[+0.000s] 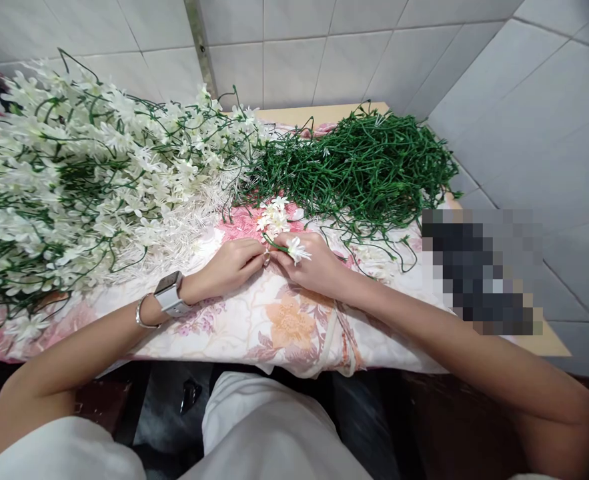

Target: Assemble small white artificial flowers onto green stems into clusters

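My left hand (231, 265) and my right hand (310, 267) meet at the middle of the table, fingers pinched together on a small sprig of white artificial flowers (297, 250) with a green stem. A small cluster of white blossoms (274, 215) lies just behind my fingers. A big heap of finished white flower stems (74, 180) fills the left of the table. A tangled pile of bare green stems (364, 167) lies at the back right. My left wrist carries a watch and a bangle.
A floral cloth (274, 327) covers the table, whose wooden edge (549, 343) shows at the right. Tiled walls close in behind and to the right. A blurred dark object (479, 270) sits at the table's right side. My white-clad knees are below the front edge.
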Motion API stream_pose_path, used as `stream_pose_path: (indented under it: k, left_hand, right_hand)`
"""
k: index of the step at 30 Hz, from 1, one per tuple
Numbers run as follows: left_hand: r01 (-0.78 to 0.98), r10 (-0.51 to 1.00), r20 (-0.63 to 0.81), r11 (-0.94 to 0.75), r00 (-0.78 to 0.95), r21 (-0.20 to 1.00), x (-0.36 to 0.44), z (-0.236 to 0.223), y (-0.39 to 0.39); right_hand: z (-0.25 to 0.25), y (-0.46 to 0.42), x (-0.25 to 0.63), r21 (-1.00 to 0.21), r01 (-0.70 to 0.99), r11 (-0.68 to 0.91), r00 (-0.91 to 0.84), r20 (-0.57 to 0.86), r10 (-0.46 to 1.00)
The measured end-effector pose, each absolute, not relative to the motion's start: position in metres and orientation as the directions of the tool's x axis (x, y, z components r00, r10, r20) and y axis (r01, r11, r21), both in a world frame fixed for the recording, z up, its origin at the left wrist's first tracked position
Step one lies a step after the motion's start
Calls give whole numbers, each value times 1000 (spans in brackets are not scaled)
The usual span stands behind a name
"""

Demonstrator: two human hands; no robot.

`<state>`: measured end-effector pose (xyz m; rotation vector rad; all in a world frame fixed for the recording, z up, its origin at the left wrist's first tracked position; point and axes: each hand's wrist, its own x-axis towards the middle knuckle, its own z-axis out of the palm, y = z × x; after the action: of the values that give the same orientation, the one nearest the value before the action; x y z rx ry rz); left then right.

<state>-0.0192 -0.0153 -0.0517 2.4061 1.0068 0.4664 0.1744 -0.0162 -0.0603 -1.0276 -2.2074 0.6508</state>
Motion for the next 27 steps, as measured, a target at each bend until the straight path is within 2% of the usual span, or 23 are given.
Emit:
stream_pose_path:
  k: [3,6,8,11,14,16,27]
  left_hand:
    - [571,741,93,-584,665,577,-19,-50,-15]
    - [553,751,72,-544,656,631,-19,-48,-15]
    - [538,766,57,-501,640,678,-20,-46,-14]
    - [527,798,35,-429,602,733,-21,-47,-12]
    - [509,803,37,-412,595,756,-22,-47,-12]
    - [510,799,37,-418,601,751,-21,-46,-12]
    - [522,769,26,-457,639,720,-19,-45,-14]
  right_hand:
    - [-61,-14,178,-658,441,610,-559,330,761]
    - [-61,-12,179,-724,411,554,-519,313,795]
    - [-60,-10,179,-794,385,472,-481,264,836]
    - [-58,-7,177,-933,245,265,-466,127,876]
    - [-57,-5,177,-986,129,108,-467,36,884]
    - [-57,-5,177,-985,128,112,-462,41,886]
    - [-50,-6,179,-889,304,343,-468,174,866]
